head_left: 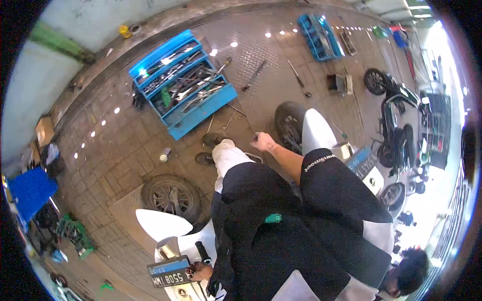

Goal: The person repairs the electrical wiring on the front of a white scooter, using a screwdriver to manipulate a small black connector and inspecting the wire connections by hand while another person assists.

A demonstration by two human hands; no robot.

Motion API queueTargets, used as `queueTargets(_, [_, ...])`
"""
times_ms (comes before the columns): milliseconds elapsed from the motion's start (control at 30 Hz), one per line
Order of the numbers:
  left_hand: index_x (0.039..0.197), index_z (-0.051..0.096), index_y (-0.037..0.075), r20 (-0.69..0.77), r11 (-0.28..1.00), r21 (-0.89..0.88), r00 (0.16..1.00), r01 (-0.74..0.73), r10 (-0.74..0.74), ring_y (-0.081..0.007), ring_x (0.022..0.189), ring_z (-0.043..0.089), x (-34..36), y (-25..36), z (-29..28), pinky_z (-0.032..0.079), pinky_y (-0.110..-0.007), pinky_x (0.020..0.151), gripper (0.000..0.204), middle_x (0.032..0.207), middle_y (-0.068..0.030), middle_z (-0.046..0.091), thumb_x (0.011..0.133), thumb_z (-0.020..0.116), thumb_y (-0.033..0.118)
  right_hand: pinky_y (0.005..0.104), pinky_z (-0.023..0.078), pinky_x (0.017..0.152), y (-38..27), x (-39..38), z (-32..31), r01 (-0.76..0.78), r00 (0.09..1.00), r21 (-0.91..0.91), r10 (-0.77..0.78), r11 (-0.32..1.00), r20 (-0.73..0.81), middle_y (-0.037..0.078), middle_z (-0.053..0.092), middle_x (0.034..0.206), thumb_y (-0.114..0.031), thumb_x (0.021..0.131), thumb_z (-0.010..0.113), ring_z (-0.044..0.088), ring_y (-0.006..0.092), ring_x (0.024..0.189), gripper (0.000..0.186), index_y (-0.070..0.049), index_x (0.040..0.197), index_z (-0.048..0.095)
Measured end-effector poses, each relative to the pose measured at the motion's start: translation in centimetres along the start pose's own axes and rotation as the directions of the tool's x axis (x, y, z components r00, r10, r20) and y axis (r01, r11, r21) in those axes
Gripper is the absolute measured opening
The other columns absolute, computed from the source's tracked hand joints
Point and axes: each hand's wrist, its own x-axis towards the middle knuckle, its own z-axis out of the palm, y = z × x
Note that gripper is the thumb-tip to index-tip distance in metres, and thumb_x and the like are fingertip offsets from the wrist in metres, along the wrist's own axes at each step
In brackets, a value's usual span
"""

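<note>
My right hand (262, 142) reaches down with fingers closed on a thin metal wrench (251, 126), beside other long-handled tools on the paving. My left hand (200, 271) is curled at the edge of a white scooter's number plate (168, 273), just below its black handlebar grip (202, 251); what it holds is unclear. A second white scooter front (319, 130) stands to the right of my reaching arm. A blue open toolbox (201, 113) full of spanners lies ahead, and a small can (164, 154) stands near it.
Another blue toolbox (321, 42) and a metal container (337, 84) are farther ahead. A dark scooter (394, 120) stands at the right. A person's head (409, 271) shows at lower right. A blue mat (30, 190) and green case (75, 236) are on the left.
</note>
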Motion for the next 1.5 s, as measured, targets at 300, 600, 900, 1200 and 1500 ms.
queueTargets(300, [0.069, 0.054, 0.015, 0.209, 0.998, 0.065, 0.977, 0.019, -0.032, -0.0140, 0.053, 0.048, 2.3, 1.0, 1.6, 0.035, -0.027, 0.046, 0.024, 0.061, 0.0021, 0.052, 0.078, 0.046, 0.035, 0.0337, 0.047, 0.070, 4.5, -3.8, 1.4, -0.165, 0.984, 0.123, 0.172, 0.979, -0.047, 0.015, 0.063, 0.082, -0.027, 0.067, 0.067, 0.062, 0.0256, 0.076, 0.035, -0.002, 0.090, 0.060])
queueTargets(600, [0.069, 0.054, 0.015, 0.353, 1.000, -0.006, 0.935, 0.028, -0.024, -0.0152, 0.054, 0.048, 4.1, 0.9, -0.6, 0.035, -0.027, 0.046, 0.025, 0.062, 0.0004, 0.052, 0.079, 0.044, 0.036, 0.0296, 0.046, 0.053, 5.5, -4.3, 2.9, -0.098, 0.987, 0.162, 0.117, 0.982, -0.112, 0.011, 0.061, 0.065, -0.024, 0.067, 0.068, 0.058, 0.0170, 0.053, 0.031, 0.000, 0.085, 0.060])
queueTargets(900, [0.073, 0.054, 0.013, 0.211, 0.992, -0.111, 0.975, -0.053, 0.075, -0.0169, 0.053, 0.046, 3.3, -0.5, -2.3, 0.036, -0.029, 0.046, 0.033, 0.065, -0.0017, 0.053, 0.081, 0.041, 0.042, 0.0279, 0.042, 0.046, 7.7, -3.5, 2.6, -0.019, 0.999, 0.152, 0.025, 0.988, -0.039, 0.008, 0.057, 0.062, -0.019, 0.070, 0.067, 0.052, 0.0136, 0.047, 0.032, 0.002, 0.091, 0.057])
queueTargets(1200, [0.072, 0.054, 0.016, 0.074, 0.951, 0.105, 0.956, -0.289, 0.283, -0.0135, 0.055, 0.044, 0.9, -1.0, -1.2, 0.033, -0.027, 0.051, 0.038, 0.064, 0.0029, 0.050, 0.083, 0.036, 0.047, 0.0314, 0.045, 0.050, 6.9, -2.8, 0.1, 0.058, 0.997, 0.043, -0.056, 0.997, -0.052, 0.012, 0.061, 0.068, -0.023, 0.068, 0.068, 0.056, 0.0185, 0.050, 0.029, 0.001, 0.083, 0.061])
queueTargets(1500, [0.092, 0.054, 0.015, -0.093, 0.995, 0.095, 0.996, -0.004, 0.013, -0.0222, 0.084, 0.047, -7.5, 0.4, 4.6, 0.035, -0.045, 0.084, 0.047, 0.089, -0.0008, 0.054, 0.081, 0.035, 0.057, 0.0389, 0.046, 0.076, 3.5, 6.6, 4.5, 0.090, 0.987, -0.456, -0.017, 0.886, 0.161, 0.023, 0.060, 0.085, -0.047, 0.071, 0.058, 0.058, 0.0346, 0.083, 0.054, 0.004, 0.088, 0.061])
